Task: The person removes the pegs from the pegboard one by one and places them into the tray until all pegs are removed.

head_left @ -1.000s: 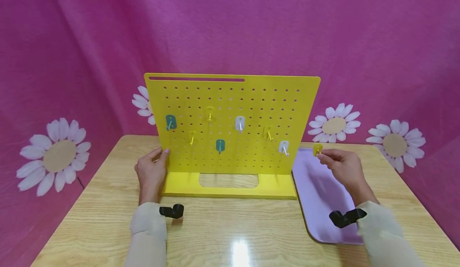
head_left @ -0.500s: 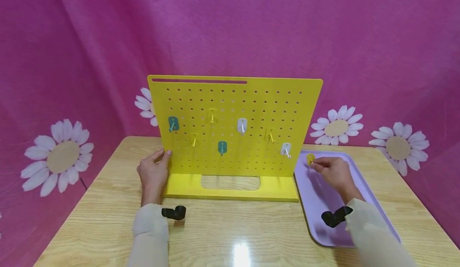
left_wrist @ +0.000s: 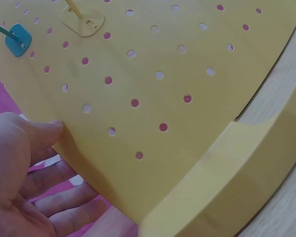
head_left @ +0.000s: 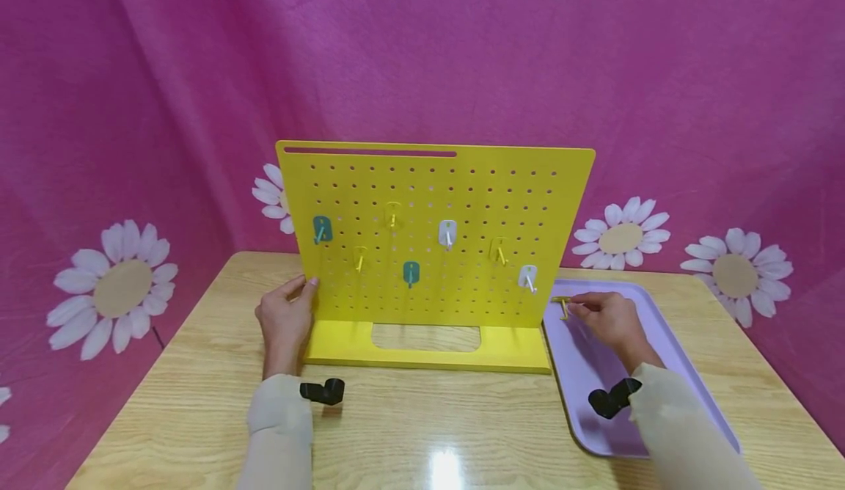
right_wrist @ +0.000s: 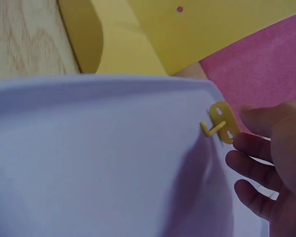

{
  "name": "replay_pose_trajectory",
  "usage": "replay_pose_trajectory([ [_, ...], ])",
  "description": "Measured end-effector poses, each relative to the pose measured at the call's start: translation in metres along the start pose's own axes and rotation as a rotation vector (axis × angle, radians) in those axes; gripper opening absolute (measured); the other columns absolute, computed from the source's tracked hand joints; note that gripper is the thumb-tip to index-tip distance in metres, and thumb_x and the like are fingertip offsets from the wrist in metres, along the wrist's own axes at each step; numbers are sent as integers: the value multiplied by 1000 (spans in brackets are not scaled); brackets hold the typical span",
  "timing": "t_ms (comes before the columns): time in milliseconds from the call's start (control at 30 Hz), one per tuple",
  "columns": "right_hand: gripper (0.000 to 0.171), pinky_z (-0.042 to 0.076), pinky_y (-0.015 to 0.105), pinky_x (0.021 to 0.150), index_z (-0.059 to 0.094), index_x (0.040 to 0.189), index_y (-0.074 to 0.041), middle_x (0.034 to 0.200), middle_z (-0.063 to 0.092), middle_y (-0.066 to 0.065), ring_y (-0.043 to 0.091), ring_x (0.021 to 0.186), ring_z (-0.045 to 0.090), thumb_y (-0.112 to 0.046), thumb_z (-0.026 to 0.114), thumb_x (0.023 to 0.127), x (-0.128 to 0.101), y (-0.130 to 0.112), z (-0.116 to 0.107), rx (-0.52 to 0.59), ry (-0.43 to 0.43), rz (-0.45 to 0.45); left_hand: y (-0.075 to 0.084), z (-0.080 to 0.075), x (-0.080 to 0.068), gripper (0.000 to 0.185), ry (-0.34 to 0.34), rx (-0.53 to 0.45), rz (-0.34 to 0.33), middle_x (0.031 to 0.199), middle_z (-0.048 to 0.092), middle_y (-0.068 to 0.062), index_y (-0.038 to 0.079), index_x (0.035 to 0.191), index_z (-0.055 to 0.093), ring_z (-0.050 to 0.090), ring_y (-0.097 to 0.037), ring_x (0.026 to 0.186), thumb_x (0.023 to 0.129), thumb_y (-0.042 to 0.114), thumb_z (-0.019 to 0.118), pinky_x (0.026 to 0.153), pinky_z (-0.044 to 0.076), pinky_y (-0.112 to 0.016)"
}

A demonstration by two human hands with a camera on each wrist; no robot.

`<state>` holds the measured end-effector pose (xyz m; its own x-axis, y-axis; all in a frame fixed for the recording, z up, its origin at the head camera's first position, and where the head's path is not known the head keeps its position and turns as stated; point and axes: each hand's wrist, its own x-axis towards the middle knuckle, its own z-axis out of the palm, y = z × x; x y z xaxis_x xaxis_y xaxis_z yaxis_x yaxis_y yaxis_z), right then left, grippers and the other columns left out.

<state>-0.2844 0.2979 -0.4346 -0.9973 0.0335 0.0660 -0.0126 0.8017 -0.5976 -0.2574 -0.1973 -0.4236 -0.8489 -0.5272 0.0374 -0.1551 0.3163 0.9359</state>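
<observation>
A yellow pegboard (head_left: 429, 182) stands upright on its base, with several teal, white and yellow hooks on its front. My left hand (head_left: 285, 321) holds the board's lower left edge; in the left wrist view the thumb (left_wrist: 47, 133) lies on the front face and the other fingers go behind. At the far left corner of the lilac tray (head_left: 607, 431) sits a loose yellow hook (right_wrist: 223, 123), its prong pointing toward the tray's middle. My right hand (head_left: 610, 321) is beside that hook, thumb and index finger parted around its edge, without a visible grip.
The tray's left rim runs close alongside the pegboard base (head_left: 429, 358). Both stand on a light wooden table (head_left: 370, 431). Behind the table hangs a pink cloth (head_left: 422, 50) with large white flowers.
My right hand has moved left and down, bringing the yellow hook from above the tray into its far left corner, and its fingers have parted. The left hand stays on the board's edge.
</observation>
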Motion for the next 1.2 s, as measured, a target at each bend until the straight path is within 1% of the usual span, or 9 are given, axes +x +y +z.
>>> replay_pose_trajectory([
  [133, 36, 54, 39, 76, 69, 124, 3, 115, 69, 21, 35, 100, 62, -24, 66, 98, -4, -5, -6, 45, 23, -13, -1, -1, 1, 45, 9, 2, 10, 133, 63, -12, 14, 133, 66, 42, -32, 132, 97, 40, 66, 113, 25, -55],
  [267, 39, 55, 39, 75, 68, 124, 4, 111, 70, 20, 35, 97, 64, -26, 65, 99, -8, -14, -14, 100, 64, -56, -2, -2, 1, 43, 23, 4, 22, 131, 64, -12, 13, 132, 67, 47, -31, 132, 97, 38, 67, 113, 28, -53],
  [367, 37, 55, 36, 72, 69, 122, 3, 104, 72, 18, 34, 92, 67, -25, 67, 98, -12, -22, -19, 133, 94, -89, -2, -4, 1, 44, 20, 2, 16, 133, 63, -12, 13, 132, 67, 44, -32, 134, 97, 39, 66, 113, 26, -54],
  [467, 36, 54, 32, 71, 70, 121, 2, 101, 73, 17, 32, 89, 68, -26, 67, 98, -15, -28, -23, 147, 111, -110, -1, -4, 0, 45, 14, 0, 5, 134, 62, -11, 14, 133, 66, 39, -33, 134, 97, 40, 66, 113, 23, -55],
  [567, 38, 54, 32, 72, 70, 123, 0, 104, 73, 16, 31, 90, 68, -29, 67, 98, -18, -34, -26, 154, 104, -109, -1, -4, -1, 46, 8, 5, -7, 135, 61, -11, 15, 134, 65, 36, -34, 131, 97, 43, 65, 110, 23, -56],
  [733, 45, 55, 40, 78, 68, 127, -1, 109, 72, 16, 34, 96, 67, -35, 66, 98, -25, -43, -29, 191, 73, -93, -1, -3, -3, 49, -6, 7, -30, 136, 60, -11, 16, 137, 62, 33, -33, 125, 98, 45, 62, 106, 24, -55],
  [800, 46, 55, 39, 79, 68, 127, 0, 110, 71, 16, 33, 97, 66, -36, 66, 98, -27, -47, -29, 205, 67, -103, -1, -2, -3, 49, -7, 7, -34, 136, 60, -11, 16, 138, 61, 33, -33, 125, 98, 44, 62, 105, 24, -55],
  [1000, 35, 55, 28, 72, 70, 122, 2, 105, 73, 15, 26, 89, 66, -23, 69, 97, -32, -58, -25, 237, 83, -178, 0, 0, -1, 46, -5, 7, -33, 136, 60, -10, 16, 137, 62, 33, -32, 130, 98, 41, 63, 110, 23, -56],
  [1200, 28, 54, 29, 65, 73, 115, 3, 97, 73, 13, 18, 80, 66, -16, 72, 94, -33, -65, -19, 285, 55, -252, 1, 0, 1, 45, -13, 2, -15, 136, 60, -10, 16, 137, 63, 36, -32, 135, 99, 39, 64, 114, 22, -56],
])
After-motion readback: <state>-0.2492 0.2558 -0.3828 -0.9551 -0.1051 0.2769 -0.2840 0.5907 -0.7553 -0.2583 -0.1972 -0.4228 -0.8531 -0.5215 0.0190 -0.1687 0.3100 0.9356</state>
